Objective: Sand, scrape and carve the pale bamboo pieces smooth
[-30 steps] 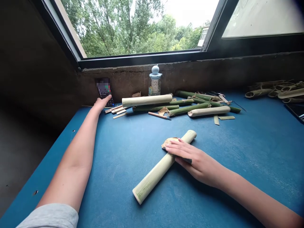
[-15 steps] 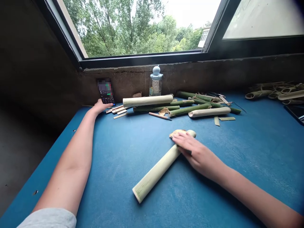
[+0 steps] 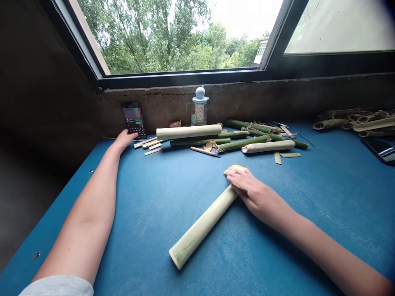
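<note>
At the far left, my left hand (image 3: 124, 139) is closed at the lower left edge of a dark phone (image 3: 135, 130). The phone leans against the wall, and my thumb lies over its keyboard. My right hand (image 3: 251, 191) presses a crumpled tan sheet (image 3: 234, 168), which looks like sandpaper, onto a peeled bamboo piece (image 3: 203, 226). Those fingers bend over the upper end of the bamboo and hide it. The pale green bamboo lies slanted on the blue table, its lower end towards me.
Along the back lie green bamboo lengths (image 3: 243, 144), a peeled length (image 3: 189, 131), thin strips (image 3: 153, 144) and a pencil (image 3: 203, 151). Behind stands a jar (image 3: 199, 109) with a blue lid. More bamboo (image 3: 331, 124) and a dark device (image 3: 381, 150) are at the right.
My right hand has slid with the tan sheet up the bamboo, now covering its upper end. The phone's on-screen keyboard looks different, and my left thumb sits higher on it. The view has shifted slightly.
</note>
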`<action>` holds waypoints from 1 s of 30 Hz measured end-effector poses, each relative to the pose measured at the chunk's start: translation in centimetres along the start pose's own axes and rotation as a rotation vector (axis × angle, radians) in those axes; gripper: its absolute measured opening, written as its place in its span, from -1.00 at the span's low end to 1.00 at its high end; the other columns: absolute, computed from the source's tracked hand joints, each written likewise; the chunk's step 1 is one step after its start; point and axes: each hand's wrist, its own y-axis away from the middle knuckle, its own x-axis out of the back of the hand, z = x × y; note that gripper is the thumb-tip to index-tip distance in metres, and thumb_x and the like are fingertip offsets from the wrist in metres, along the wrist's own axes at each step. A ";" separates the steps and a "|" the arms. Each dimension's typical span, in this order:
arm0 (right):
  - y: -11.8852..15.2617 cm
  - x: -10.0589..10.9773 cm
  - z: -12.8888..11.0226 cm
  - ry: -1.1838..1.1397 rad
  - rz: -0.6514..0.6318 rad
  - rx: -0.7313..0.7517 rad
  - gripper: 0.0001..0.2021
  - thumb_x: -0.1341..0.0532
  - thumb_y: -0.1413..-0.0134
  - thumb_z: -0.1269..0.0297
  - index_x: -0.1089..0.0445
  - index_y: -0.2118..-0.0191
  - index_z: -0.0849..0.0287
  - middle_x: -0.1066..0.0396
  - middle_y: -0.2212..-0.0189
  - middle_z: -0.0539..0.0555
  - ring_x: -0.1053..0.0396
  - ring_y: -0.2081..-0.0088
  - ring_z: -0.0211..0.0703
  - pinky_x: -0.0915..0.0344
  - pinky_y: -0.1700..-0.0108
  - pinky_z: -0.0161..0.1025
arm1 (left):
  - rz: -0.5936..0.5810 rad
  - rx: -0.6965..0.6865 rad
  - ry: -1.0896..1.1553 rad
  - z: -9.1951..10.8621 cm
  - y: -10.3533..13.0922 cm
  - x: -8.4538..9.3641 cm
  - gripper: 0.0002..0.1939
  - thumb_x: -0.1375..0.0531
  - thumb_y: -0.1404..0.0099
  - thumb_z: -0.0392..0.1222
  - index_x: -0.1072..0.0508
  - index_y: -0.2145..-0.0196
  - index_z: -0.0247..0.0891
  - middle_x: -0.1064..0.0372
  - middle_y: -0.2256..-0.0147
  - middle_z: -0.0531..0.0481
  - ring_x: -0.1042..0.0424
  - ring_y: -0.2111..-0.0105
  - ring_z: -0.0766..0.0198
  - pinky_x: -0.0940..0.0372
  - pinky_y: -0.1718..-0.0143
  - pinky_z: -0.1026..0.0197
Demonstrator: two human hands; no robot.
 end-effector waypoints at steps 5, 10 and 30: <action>0.4 -0.4 -1.6 -0.119 -0.116 0.256 -0.56 0.01 -0.43 0.36 -0.22 -0.34 0.14 -0.25 -0.32 0.12 -0.08 -0.39 -0.06 0.02 -0.45 0.09 | 0.015 0.029 0.116 -0.4 -0.3 0.1 -0.54 -0.15 -0.20 -0.10 -0.53 0.01 -0.37 -0.50 -0.02 -0.22 -0.46 -0.05 0.00 -0.29 -0.15 0.09; -0.2 0.3 0.9 -0.030 0.010 0.028 -0.59 -0.01 -0.43 0.26 -0.30 -0.30 0.08 -0.31 -0.28 0.11 -0.13 -0.38 0.05 0.00 -0.43 0.23 | 0.038 0.051 0.159 -0.5 -0.5 0.0 -0.54 -0.17 -0.19 -0.08 -0.56 0.03 -0.36 -0.50 -0.01 -0.22 -0.45 -0.04 -0.02 -0.28 -0.16 0.07; -0.1 0.3 0.3 -0.048 -0.005 -0.001 -0.59 0.00 -0.44 0.21 -0.34 -0.27 0.08 -0.34 -0.26 0.11 -0.16 -0.36 0.04 -0.03 -0.42 0.20 | 0.025 0.031 0.049 -0.4 -0.5 -0.2 -0.48 -0.16 -0.24 0.10 -0.52 0.00 -0.33 -0.50 0.00 -0.25 -0.46 -0.03 -0.15 -0.33 -0.10 -0.08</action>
